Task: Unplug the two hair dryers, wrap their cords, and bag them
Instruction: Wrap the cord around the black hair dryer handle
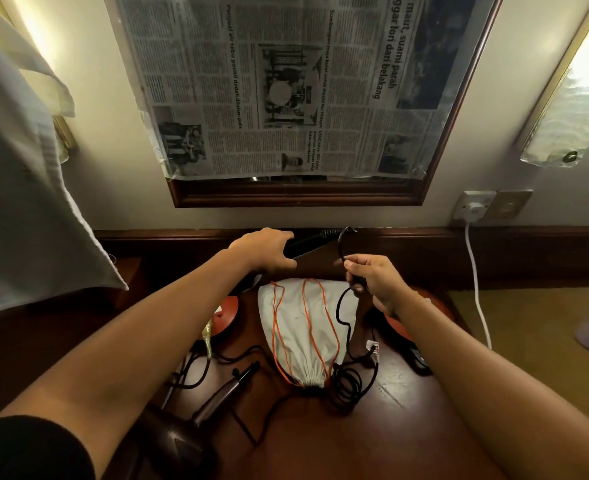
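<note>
Fingers, right: thumb and fingertips [350,264] pinch the black cord [342,308], held raised above the bag.
Fingers, left: curled round a black hair dryer handle [303,246]; the dryer's body is hidden behind the hand.
Nearest item: second hair dryer [213,405], brown, lying on the wooden table [407,427] at lower left, its barrel cut off by the left forearm.
Cord slack: loose coil [346,384] resting on the table, touching the gathered mouth of the bag.
Bag: white drawstring bag [300,327] with orange strings, flat on the table, between the two forearms.
Right hand [376,280]: palm turned left, wrist above a red round object, mostly hidden.
Left hand [267,249]: knuckles up, near the table's back edge.
Cord loop: arcs from the handle's ribbed end to the right hand.
Wall: white plug [474,210] seated in the socket, white lead hanging down.
Mirror [300,195]: covered by newspaper; small print unreadable.
</note>
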Available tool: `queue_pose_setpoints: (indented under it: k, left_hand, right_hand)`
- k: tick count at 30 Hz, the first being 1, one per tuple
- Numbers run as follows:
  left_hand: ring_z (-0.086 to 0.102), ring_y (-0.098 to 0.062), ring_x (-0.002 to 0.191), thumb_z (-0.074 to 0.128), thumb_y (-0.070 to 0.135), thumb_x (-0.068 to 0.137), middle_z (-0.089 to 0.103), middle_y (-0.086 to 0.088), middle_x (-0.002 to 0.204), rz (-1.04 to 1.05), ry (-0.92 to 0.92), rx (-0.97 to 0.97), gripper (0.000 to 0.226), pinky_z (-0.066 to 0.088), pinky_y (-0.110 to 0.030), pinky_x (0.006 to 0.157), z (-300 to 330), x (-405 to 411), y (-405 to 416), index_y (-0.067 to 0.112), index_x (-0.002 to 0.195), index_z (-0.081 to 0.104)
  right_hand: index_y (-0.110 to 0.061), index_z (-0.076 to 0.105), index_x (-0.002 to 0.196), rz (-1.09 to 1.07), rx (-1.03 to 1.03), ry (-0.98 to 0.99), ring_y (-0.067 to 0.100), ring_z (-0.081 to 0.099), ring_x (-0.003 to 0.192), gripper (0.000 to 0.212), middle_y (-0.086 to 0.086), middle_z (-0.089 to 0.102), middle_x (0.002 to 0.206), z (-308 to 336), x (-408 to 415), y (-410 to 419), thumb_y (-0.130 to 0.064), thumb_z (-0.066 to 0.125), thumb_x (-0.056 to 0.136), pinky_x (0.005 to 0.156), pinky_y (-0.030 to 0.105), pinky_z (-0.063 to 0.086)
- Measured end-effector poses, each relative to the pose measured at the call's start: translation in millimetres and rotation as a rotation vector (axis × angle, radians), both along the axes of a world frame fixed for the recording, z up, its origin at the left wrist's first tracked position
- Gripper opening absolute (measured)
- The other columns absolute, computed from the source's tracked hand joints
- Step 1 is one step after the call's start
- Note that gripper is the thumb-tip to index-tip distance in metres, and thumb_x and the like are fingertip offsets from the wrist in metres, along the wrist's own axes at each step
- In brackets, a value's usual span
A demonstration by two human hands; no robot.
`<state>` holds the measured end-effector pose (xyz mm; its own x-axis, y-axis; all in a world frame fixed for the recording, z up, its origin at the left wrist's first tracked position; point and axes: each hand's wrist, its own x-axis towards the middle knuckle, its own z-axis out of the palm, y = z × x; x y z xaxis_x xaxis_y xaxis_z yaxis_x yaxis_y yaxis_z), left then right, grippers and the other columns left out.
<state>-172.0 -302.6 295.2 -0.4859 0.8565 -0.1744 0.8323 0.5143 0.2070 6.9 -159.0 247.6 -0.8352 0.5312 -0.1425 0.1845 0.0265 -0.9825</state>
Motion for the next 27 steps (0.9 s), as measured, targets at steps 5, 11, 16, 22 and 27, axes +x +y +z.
queue_pose_setpoints:
  k: [5,11,16,22,27]
  left_hand:
    - [0.059,-0.024,0.106,0.067,0.038,0.084,0.062,-0.005,0.12,-0.086,0.025,-0.029,0.056,0.048,-0.035,0.084,6.9,1.4,-6.4,0.016,0.132,0.048]
    - [0.057,-0.017,0.09,0.068,0.044,0.081,0.063,0.001,0.101,-0.179,0.106,-0.061,0.044,0.043,-0.03,0.071,16.8,7.1,-11.6,0.023,0.117,0.055]
    - [0.051,-0.013,0.084,0.068,0.045,0.081,0.058,0.005,0.096,-0.194,0.134,-0.086,0.046,0.042,-0.029,0.069,17.5,8.0,-11.5,0.023,0.12,0.054]
    - [0.054,-0.016,0.089,0.066,0.046,0.083,0.063,0.0,0.105,-0.191,0.192,-0.12,0.05,0.041,-0.03,0.069,19.5,8.6,-5.7,0.022,0.124,0.053]
    - [0.058,-0.022,0.106,0.066,0.044,0.084,0.061,-0.003,0.116,-0.117,0.212,-0.135,0.06,0.047,-0.034,0.076,15.0,6.8,2.1,0.021,0.135,0.045]
  right_hand:
    - [-0.005,0.071,0.093,0.091,-0.079,-0.187,0.013,0.048,0.052,0.017,0.005,0.057,0.066,3.9,-5.6,8.9,-0.015,0.057,0.094,0.049,0.022,0.039]
    - [0.001,0.072,0.092,0.286,0.252,-0.405,0.014,0.053,0.057,0.032,0.008,0.061,0.07,31.1,-13.7,27.0,-0.028,0.058,0.094,0.049,0.019,0.043]
    - [-0.001,0.073,0.084,0.312,0.68,-0.487,0.009,0.048,0.055,0.023,0.0,0.068,0.068,59.4,-25.5,41.4,-0.011,0.055,0.093,0.056,0.023,0.041]
    - [-0.01,0.073,0.074,0.232,0.831,-0.365,0.022,0.06,0.071,0.029,0.014,0.068,0.075,72.7,-28.7,48.9,-0.037,0.068,0.085,0.068,0.034,0.05]
    - [-0.012,0.07,0.07,0.138,0.883,-0.263,0.021,0.063,0.071,0.029,0.008,0.068,0.07,79.7,-26.3,35.8,-0.034,0.065,0.088,0.068,0.034,0.052]
